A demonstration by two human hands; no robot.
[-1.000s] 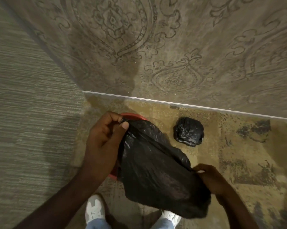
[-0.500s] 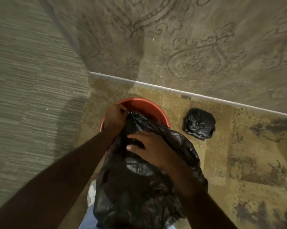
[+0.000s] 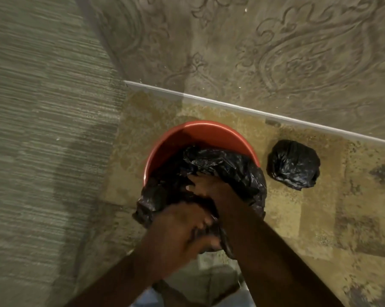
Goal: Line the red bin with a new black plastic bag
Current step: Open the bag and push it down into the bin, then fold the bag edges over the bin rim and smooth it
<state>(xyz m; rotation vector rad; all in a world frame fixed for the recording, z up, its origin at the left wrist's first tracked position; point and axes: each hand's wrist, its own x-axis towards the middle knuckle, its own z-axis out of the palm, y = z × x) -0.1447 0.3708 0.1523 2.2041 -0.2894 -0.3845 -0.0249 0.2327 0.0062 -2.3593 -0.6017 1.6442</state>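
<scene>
Pushing the crinkly black plastic bag (image 3: 220, 169) down into the round red plastic bin (image 3: 200, 134), standing on the patterned floor (image 3: 320, 218) near the corner where the two walls meet. Right hand (image 3: 207, 187) pressing flat inside the bag, fingers (image 3: 192, 185) spread a little, not pinching anything. Left hand (image 3: 182, 227) working at the near rim of the bin, blurry, fingers curled on a fold of the bag, though hard to tell how tight. Bag filling the near half only, far red wall bare. Small tied-up black bag bundle (image 3: 293, 165) lying on the floor just beside the bin, by the white skirting strip (image 3: 231, 105). Lining step only half done, probably. Next: opening the mouth wide and folding its edge over the rim all the way round.
</scene>
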